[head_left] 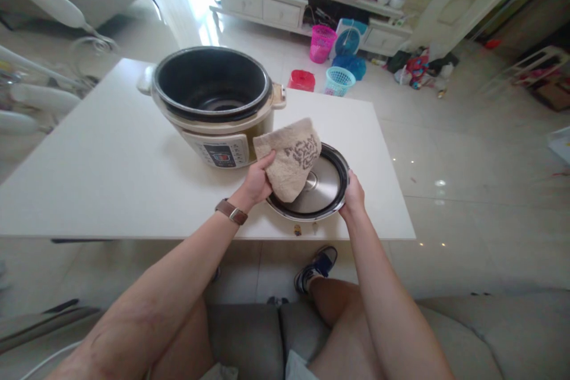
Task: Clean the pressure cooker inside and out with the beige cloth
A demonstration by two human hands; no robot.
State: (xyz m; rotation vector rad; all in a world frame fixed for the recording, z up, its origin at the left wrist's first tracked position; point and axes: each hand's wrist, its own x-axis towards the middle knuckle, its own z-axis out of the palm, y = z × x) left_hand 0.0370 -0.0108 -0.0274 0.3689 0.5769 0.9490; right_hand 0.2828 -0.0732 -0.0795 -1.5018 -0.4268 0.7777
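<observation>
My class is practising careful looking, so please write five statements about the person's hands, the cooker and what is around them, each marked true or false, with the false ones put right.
1. The left hand holds a beige cloth. True.
2. The cooker stands on the white table with its dark inside showing. True.
3. The right hand grips a side handle of the cooker. False: it holds the edge of the round lid.
4. The brown wrist strap is on the right wrist. False: it is on the left wrist.
5. The pink basket stands on the white table. False: it stands on the floor.
</observation>
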